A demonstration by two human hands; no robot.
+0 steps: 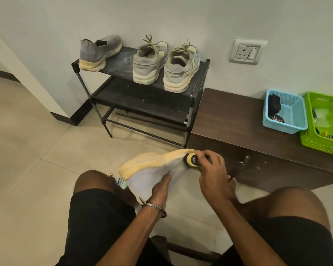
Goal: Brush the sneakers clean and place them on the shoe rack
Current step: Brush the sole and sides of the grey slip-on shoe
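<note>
Our left hand [160, 189] grips the sneaker [152, 169] near our knees, sole up; our right hand [212, 169] pinches the brush [192, 159] at its toe. We should brace firmly, stroke short, then fill the rack [197, 79].

Left hand [160, 189] grips from beneath; right hand [213, 175] curls, pinching.

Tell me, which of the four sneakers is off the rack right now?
The pale sneaker with the yellowish sole, gripped by the left hand; the other three sit on the rack's top shelf.
</note>
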